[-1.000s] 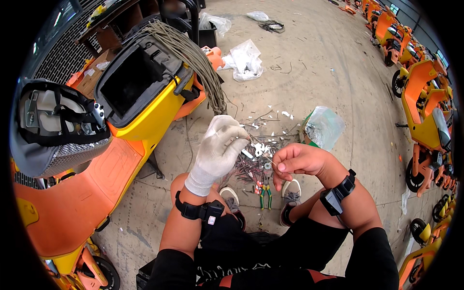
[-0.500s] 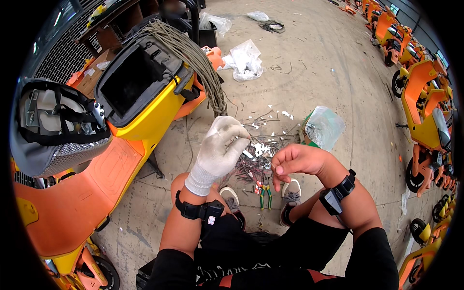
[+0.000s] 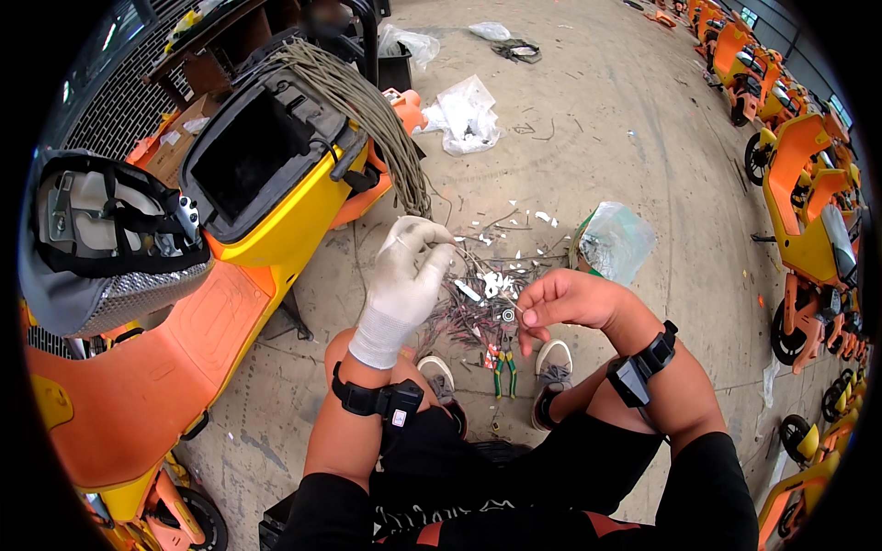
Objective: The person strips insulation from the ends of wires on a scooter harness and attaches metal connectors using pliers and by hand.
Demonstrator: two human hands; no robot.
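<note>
Pinched by a gloved left hand (image 3: 404,280) and bare right hand (image 3: 571,303), a thin strand (image 3: 508,299) could drop among scraps (image 3: 472,318) below if either hold slackens.

1. Your floor (image 3: 606,129) is grey-brown concrete.
2. Between and ahead of your shoes (image 3: 555,360) lie scattered wire scraps (image 3: 473,325) and white bits (image 3: 496,285).
3. Near your right shoe, you have green-and-yellow pliers (image 3: 498,376).
4. Ahead and to your right sits a plastic bag (image 3: 620,241).
5. Farther off, you see crumpled white plastic (image 3: 470,115).
</note>
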